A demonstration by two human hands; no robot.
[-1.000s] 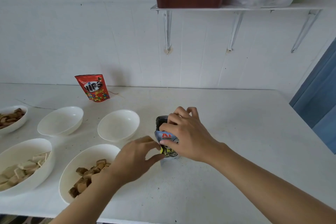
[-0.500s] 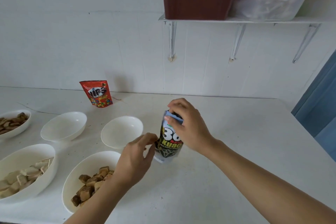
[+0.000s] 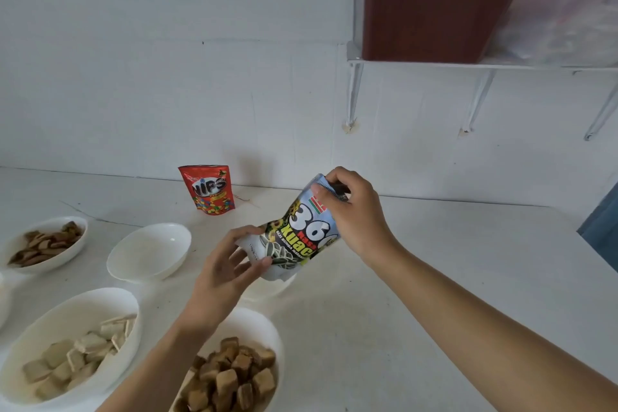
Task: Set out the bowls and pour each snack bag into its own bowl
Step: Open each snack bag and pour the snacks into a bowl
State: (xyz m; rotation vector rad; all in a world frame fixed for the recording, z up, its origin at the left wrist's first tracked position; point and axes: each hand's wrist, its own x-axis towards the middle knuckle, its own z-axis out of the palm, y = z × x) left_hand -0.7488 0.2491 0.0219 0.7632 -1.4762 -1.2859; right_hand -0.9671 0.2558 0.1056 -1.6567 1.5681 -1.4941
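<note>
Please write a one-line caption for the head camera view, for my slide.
Tilted sunflower seed bag: right hand grips its top, left hand holds its bottom, beside an empty bowl.

Bright, soft, even light gives a slightly washed-out wide-angle view, with only faint shadows on the white worktop [image 3: 434,284], whose back edge bows, and mild softness throughout.

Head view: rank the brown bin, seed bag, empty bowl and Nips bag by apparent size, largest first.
1. brown bin
2. seed bag
3. empty bowl
4. Nips bag
The seed bag is held nearer the camera, so its lead over the empty bowl is unsure.
</note>
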